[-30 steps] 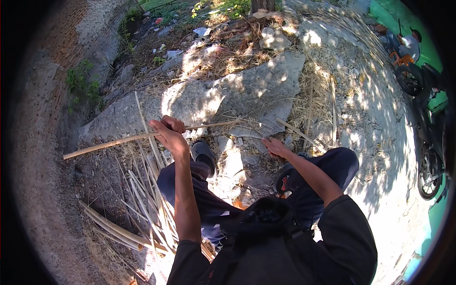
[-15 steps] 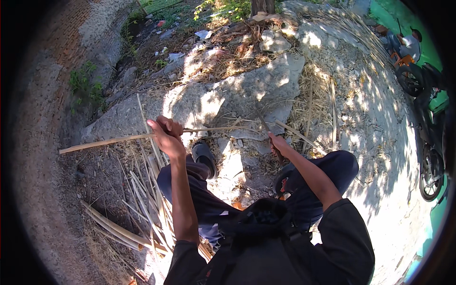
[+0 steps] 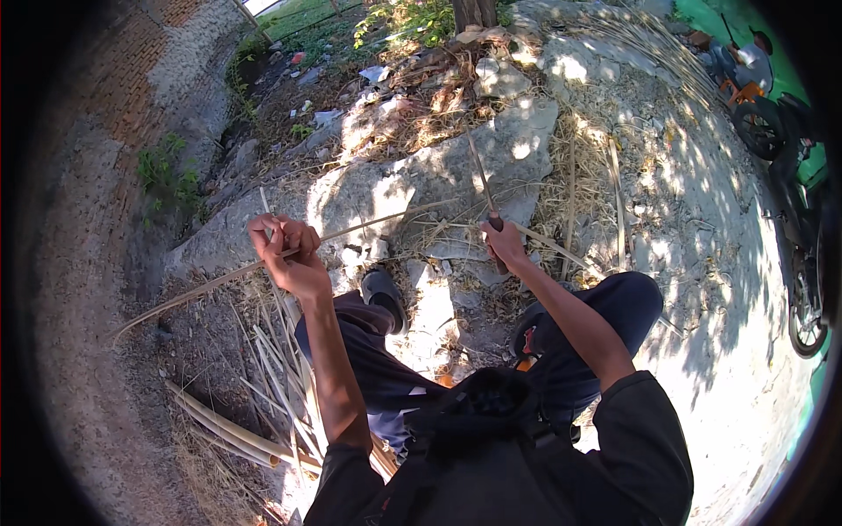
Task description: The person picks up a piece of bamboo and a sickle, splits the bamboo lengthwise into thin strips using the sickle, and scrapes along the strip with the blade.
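My left hand is closed on a long thin bamboo strip. The strip slants across in front of me, its left end low near the brick wall and its right end reaching toward the middle. In my right hand, closed around the brown handle, is a knife with a long narrow blade pointing away from me. The blade is apart from the held strip's thicker part; whether it touches the far tip I cannot tell. Beside my left leg lies a pile of split bamboo strips.
Thicker bamboo pieces lie at lower left by a brick wall. More strips rest on straw at right. A stone slab and a tree trunk are ahead. Motorcycles and a person are far right.
My left hand has turned over and shifted slightly left, and the bamboo strip now slants more, left end lower. My right hand has risen, with the knife pointing more directly away.
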The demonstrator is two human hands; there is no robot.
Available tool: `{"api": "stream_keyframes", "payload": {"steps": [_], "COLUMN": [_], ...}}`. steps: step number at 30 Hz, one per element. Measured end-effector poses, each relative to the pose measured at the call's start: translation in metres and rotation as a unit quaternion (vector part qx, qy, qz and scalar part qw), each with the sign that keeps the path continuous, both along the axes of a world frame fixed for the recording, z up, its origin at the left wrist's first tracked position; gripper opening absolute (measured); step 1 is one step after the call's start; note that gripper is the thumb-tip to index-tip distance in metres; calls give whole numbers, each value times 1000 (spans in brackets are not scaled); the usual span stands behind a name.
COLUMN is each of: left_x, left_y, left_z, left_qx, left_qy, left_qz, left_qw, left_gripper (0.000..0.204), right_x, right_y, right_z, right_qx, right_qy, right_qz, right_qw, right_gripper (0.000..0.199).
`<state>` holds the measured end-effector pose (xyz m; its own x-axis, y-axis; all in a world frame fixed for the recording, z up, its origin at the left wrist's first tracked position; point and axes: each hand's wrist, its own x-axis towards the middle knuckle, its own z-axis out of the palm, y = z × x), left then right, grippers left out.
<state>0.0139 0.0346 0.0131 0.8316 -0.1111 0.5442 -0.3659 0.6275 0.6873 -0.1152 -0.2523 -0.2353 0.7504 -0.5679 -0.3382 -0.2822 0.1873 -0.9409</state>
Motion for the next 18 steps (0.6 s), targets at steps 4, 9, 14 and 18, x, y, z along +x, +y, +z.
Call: {"api": "stream_keyframes", "payload": {"steps": [4, 9, 14, 18], "left_x": [-7, -7, 3, 8], "left_y": [-2, 7, 1, -13], "left_z": [1, 7, -12, -30], "left_qx": [-32, -29, -1, 74], "left_qy": [38, 54, 102, 118], "left_qz": [16, 0, -4, -9], "left_qw": [999, 998, 995, 990], "left_gripper": [18, 39, 60, 63], "right_x": [1, 0, 5, -4], "right_y": [8, 24, 43, 68], "right_z": [15, 52, 72, 82], "right_qx": [-54, -83, 78, 178], "right_qy": [-18, -136, -179, -112], "right_qz": [10, 87, 180, 200], "right_qw": [998, 983, 964, 957], "right_gripper": [32, 33, 39, 40]}}
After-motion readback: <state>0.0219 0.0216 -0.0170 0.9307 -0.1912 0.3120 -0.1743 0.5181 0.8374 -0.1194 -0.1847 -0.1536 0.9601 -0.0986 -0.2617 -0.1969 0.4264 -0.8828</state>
